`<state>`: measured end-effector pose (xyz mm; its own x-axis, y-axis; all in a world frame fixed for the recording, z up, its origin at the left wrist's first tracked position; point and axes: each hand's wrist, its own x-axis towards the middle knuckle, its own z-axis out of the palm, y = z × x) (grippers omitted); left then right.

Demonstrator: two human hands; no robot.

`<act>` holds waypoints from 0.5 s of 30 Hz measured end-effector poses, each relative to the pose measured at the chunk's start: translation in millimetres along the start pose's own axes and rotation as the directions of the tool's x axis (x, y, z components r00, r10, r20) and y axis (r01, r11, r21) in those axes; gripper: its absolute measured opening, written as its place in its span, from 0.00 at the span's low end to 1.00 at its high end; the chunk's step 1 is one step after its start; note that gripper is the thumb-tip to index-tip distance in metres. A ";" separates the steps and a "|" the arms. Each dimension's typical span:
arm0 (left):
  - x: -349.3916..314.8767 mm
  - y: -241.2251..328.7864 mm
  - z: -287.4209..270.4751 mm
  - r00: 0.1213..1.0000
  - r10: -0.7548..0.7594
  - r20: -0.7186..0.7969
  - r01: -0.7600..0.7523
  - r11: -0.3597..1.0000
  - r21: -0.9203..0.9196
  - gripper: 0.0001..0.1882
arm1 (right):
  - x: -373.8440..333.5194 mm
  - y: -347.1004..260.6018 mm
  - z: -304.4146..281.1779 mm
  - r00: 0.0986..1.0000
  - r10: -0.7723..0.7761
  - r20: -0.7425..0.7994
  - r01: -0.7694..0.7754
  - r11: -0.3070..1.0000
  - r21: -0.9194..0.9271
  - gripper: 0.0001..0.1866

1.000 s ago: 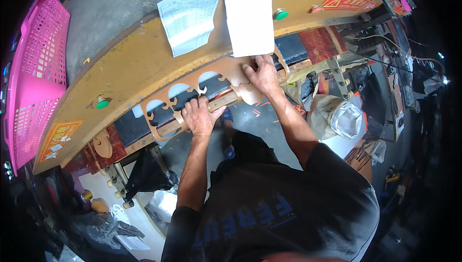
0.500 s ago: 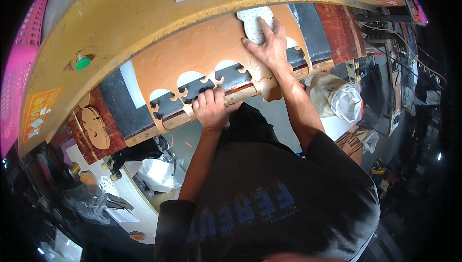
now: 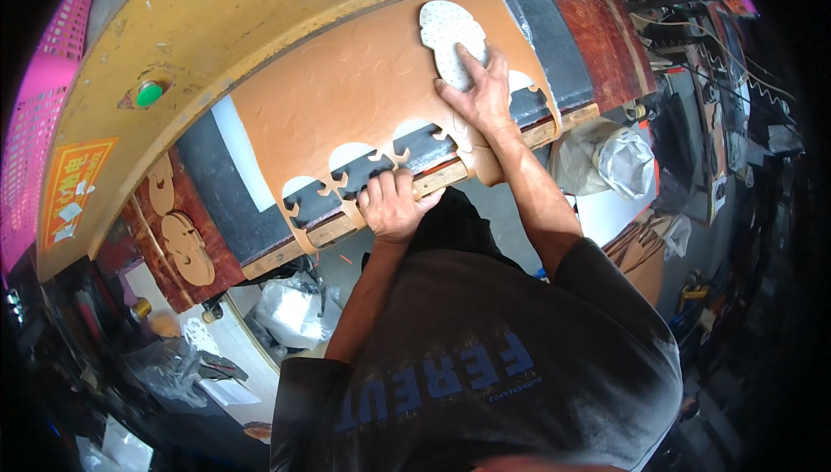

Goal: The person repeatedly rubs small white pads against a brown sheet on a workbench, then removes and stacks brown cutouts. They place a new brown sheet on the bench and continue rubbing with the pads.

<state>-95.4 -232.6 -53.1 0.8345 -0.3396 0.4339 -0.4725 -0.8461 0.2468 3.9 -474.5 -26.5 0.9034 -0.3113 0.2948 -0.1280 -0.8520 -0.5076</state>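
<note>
A brown sheet (image 3: pixel 346 82), leather-like, lies over the black board, with a row of shapes cut out along its near edge. On its far right part rests a white, dotted, sole-shaped plate (image 3: pixel 446 29), which looks like a cutting die. My right hand (image 3: pixel 481 95) grips the plate's near end, thumb on its left and fingers on top and to the right. My left hand (image 3: pixel 394 205) is closed over the wooden front edge (image 3: pixel 440 179) of the table, beside a narrow strip of the sheet. Whether it also pinches the sheet is hidden.
A yellow machine beam (image 3: pixel 216 30) with a green button (image 3: pixel 150 93) arches across the far side. Cut brown pieces (image 3: pixel 188 251) are stacked on the reddish board at left. A white sack (image 3: pixel 623 164) stands right of my right forearm; clear plastic bags (image 3: pixel 299 312) lie below left.
The view has shifted slightly. More of the white plate's far end shows, and the yellow beam's edge sits farther up. Both hands keep their hold.
</note>
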 end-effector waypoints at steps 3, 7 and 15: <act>2.7 0.2 -0.4 1.000 0.005 0.002 -0.005 1.000 0.001 0.34 | 0.4 1.7 0.7 0.999 -0.036 0.000 0.036 0.998 -0.056 0.40; 9.6 -0.8 -0.5 1.000 0.003 0.003 -0.003 1.000 -0.001 0.35 | 5.0 4.4 2.4 0.994 -0.099 -0.033 0.096 0.992 -0.087 0.40; 39.7 -15.6 10.7 1.000 0.003 0.016 -0.003 0.999 0.043 0.35 | 41.0 2.8 7.2 0.995 -0.057 0.083 0.061 0.997 -0.052 0.47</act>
<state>-51.8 -237.3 -49.0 0.8376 -0.3483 0.4207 -0.4626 -0.8619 0.2075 43.5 -486.6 -21.6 0.9400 -0.2267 0.2550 -0.0938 -0.8903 -0.4457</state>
